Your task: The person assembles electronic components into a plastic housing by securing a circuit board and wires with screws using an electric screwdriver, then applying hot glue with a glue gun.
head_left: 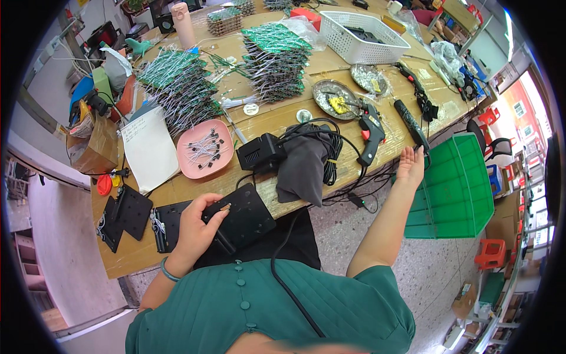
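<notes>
In my left hand (199, 229) is a flat black panel (250, 215) with a tube along its lower edge, held over my lap at the table's front edge. Thumb and fingers close over its left side; whether a small part sits between the fingertips is hard to see. My right hand (410, 168) reaches out past the table edge, palm turned up and fingers stretched. Just beyond its fingertips lies a black cylindrical corded tool (408, 118); I cannot tell if they touch. Left of it rests a black soldering gun (371, 134) with a red trigger.
Similar black panels (131, 213) lie at the left. A pink tray (184, 167) holds short wired connectors. Green circuit boards (276, 56) stand stacked behind. A black power box (259, 152) and grey cloth (302, 168) sit mid-table. A green crate (454, 194) stands right.
</notes>
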### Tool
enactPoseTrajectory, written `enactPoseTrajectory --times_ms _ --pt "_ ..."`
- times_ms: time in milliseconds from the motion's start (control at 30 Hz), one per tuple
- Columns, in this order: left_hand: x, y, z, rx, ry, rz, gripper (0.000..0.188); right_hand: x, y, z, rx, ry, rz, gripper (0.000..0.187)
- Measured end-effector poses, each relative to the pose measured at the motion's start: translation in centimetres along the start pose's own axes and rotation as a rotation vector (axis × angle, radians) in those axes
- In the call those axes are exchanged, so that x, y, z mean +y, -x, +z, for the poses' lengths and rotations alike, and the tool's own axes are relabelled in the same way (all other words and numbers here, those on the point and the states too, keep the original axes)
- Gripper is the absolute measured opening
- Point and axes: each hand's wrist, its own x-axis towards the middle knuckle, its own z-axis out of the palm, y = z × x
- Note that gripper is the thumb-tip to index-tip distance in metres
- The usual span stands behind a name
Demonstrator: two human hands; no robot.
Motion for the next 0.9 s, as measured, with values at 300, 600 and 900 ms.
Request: enactPoseTrajectory --times_ms 300,600,900 --pt "-1.0 -0.8 1.5 0.07 -0.319 0.155 0.025 -0.3 -10.3 -2.0 0.218 0.013 0.189 0.05" --pt "-1.6 -0.8 2.0 0.084 -0.466 0.176 0.02 0.2 -10.1 0.0 -0.006 -0.086 -0.433 0.032" --pt "-2.2 0.2 1.8 0.108 -0.442 0.226 0.018 -11.3 -1.4 2.8 -0.17 -0.462 -0.534 0.069"
